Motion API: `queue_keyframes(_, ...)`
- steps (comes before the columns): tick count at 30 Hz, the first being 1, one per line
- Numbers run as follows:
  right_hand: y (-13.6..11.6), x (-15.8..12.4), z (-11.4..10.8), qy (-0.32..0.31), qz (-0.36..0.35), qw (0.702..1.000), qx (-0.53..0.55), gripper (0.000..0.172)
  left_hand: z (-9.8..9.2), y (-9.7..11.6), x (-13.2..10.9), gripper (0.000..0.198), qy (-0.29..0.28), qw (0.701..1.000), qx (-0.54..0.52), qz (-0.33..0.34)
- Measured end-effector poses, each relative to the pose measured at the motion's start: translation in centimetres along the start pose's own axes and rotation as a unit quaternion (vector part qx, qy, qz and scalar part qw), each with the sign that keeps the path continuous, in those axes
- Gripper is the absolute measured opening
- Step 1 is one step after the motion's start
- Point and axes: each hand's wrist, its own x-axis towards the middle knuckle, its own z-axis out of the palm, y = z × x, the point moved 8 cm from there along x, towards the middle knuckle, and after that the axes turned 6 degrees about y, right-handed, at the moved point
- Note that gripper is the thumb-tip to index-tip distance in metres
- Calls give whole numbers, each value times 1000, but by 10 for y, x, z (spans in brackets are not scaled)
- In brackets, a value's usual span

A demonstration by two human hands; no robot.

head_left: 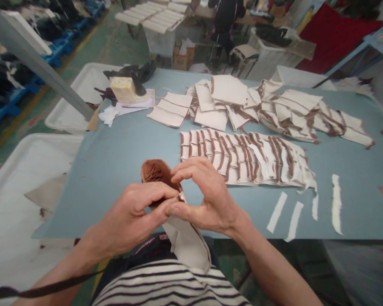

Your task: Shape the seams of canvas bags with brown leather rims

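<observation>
Between both hands, at the table's front edge, I hold a cream fabric piece (191, 244) with brown edging; its lower part hangs down in front of the striped shirt. My left hand (138, 216) pinches its upper edge between thumb and fingers. My right hand (207, 199) meets it there, thumb pressed on the fabric and fingers curled above. Just beyond the fingers stands a brown open container (158, 165) with thin brown strips inside; its lower part is hidden by my hands.
Overlapping cream pieces with brown edging (217, 148) lie in a row on the blue table (115, 170). Behind is a loose heap of cream pieces (230, 89). White strips (277, 211) lie at right. A yellowish block (123, 89) sits back left. White bins (25, 148) flank the table's left side.
</observation>
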Motion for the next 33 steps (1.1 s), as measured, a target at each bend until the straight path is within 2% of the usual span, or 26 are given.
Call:
queue_keyframes(4,6,9,12,-79,-38,995,55,41,-2,1,-6,23,4,1000,-8,9)
queue_keyframes(7,2,6,24,-124,-53,990,43,44,-2,-4,-10,25,29,999,-20,-22)
queue_keyframes(9,1,1,33,-126,-53,991,2,42,-4,-11,-12,27,58,996,-26,-55)
queue_keyframes(11,2,-5,38,-103,-51,993,-38,39,-2,-19,-15,29,77,991,-51,-94)
queue_keyframes(14,5,-12,42,-74,-42,996,-24,34,5,-31,-18,28,70,980,-133,-133)
queue_keyframes(18,18,-15,45,-68,37,993,94,31,14,-39,-21,29,52,968,-203,-139)
queue_keyframes(22,30,-16,52,-62,143,972,176,32,10,-38,-22,30,77,981,-151,-96)
queue_keyframes(25,30,-15,54,-51,165,972,158,32,7,-41,-23,34,85,985,-120,-91)
queue_keyframes(29,28,-12,49,-43,163,981,91,32,8,-48,-21,38,37,988,-105,-110)
queue_keyframes(33,29,-9,43,-49,137,989,22,32,14,-58,-20,46,-32,983,-81,-164)
